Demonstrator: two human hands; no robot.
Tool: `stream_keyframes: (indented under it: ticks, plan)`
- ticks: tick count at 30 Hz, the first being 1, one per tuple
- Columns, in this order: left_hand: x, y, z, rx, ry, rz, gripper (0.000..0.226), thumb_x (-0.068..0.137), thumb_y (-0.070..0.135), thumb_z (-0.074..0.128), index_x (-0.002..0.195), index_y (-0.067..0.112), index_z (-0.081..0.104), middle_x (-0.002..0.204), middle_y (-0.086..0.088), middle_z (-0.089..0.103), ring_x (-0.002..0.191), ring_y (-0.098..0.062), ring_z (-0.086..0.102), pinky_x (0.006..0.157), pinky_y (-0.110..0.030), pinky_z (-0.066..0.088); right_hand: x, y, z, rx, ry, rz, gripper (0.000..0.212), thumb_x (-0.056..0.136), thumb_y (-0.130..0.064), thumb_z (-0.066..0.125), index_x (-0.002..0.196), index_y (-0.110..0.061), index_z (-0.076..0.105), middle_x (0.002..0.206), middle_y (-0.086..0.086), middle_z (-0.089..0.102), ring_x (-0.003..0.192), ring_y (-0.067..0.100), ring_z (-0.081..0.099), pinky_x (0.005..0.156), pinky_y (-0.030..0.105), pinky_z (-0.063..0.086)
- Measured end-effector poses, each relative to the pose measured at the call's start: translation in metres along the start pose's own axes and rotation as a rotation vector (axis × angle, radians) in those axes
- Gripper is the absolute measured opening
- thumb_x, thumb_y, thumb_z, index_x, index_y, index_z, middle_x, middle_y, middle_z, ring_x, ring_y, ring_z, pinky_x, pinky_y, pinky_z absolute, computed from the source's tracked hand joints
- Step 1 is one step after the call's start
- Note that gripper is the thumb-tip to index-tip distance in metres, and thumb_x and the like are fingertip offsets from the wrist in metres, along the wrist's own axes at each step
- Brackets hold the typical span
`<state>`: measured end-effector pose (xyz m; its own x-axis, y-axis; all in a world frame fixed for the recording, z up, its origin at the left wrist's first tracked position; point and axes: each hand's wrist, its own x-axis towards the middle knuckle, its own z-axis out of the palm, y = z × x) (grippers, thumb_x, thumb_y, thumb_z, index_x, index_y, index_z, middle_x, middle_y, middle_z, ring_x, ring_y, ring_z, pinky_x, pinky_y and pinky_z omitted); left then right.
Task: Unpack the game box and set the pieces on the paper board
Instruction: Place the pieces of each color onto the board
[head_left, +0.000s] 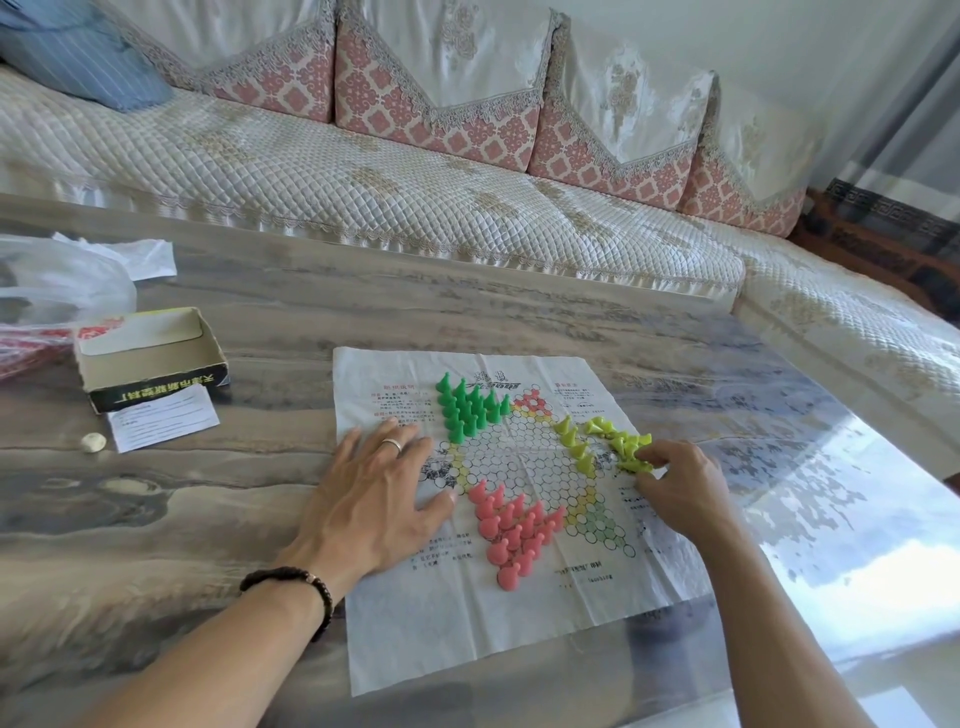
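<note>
Nearly done, judging by the layout. Game box (150, 358) emptied and parked open on the surface (519, 322) well left of the paper board (467, 623), with a printed slip (163, 418) just in front of it and a small round coin-like thing (93, 442) beside that. Paper board spread flat, creases showing, hexagonal grid in the middle. Green pieces (470, 410) standing in a tight cluster on the upper-left point of the star. Pink pieces (514, 530) standing in a triangle on the lower point, nearest the camera. Yellow-green pieces (602, 441) only partly sorted: a few upright along the grid's right edge, several lying tipped over in a loose heap near the right point.

Left hand (374, 499) flat on the paper, fingers spread and straight, pinning the sheet's left side; ring on one finger, beaded bracelet at the wrist. Right hand (680, 483) at the yellow-green heap, fingertips curled in a pinching grip on one or two of the pieces; exactly how many, impossible to tell.

Left to do, by this reading: stand up and place the remaining yellow-green pieces in their triangle. Other coloured points on the star bare, with no further pieces in sight. Clear plastic bag (62, 280) and something red under it at far left, contents unclear.
</note>
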<state>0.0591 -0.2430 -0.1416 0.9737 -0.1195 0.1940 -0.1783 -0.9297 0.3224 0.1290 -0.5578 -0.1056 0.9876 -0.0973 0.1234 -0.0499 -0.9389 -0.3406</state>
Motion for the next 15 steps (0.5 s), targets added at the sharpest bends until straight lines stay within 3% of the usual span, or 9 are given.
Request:
stream_keyframes:
  ticks: [7,12,15]
  plan:
    - [0.000,-0.001,0.000,0.006,-0.003,0.004,0.072,0.087,0.066,0.027,0.143,0.023,0.037,0.155,-0.001,0.030,0.145,-0.018,0.017,0.119,-0.042,0.011,0.000,-0.006,-0.005,-0.095,-0.013,-0.020,0.041,0.077,-0.021,0.070,0.117,-0.023,0.064,0.117,0.003,0.057,0.103,0.022,0.058,0.083,0.038,0.050]
    - [0.000,-0.001,0.000,0.001,-0.005,-0.001,0.074,0.085,0.066,0.026,0.143,0.022,0.038,0.154,-0.002,0.031,0.146,-0.019,0.017,0.119,-0.043,0.011,0.002,-0.012,-0.002,-0.170,-0.010,-0.123,0.013,0.083,-0.020,0.067,0.093,-0.027,0.072,0.099,-0.001,0.062,0.096,0.022,0.058,0.083,0.043,0.050]
    - [0.000,-0.002,0.001,0.000,0.000,0.002,0.069,0.088,0.064,0.032,0.142,0.022,0.038,0.154,-0.002,0.032,0.145,-0.020,0.018,0.119,-0.043,0.011,0.004,-0.014,0.000,-0.252,0.002,-0.125,0.010,0.087,-0.021,0.064,0.093,-0.025,0.071,0.101,-0.003,0.060,0.104,0.021,0.053,0.092,0.045,0.042]
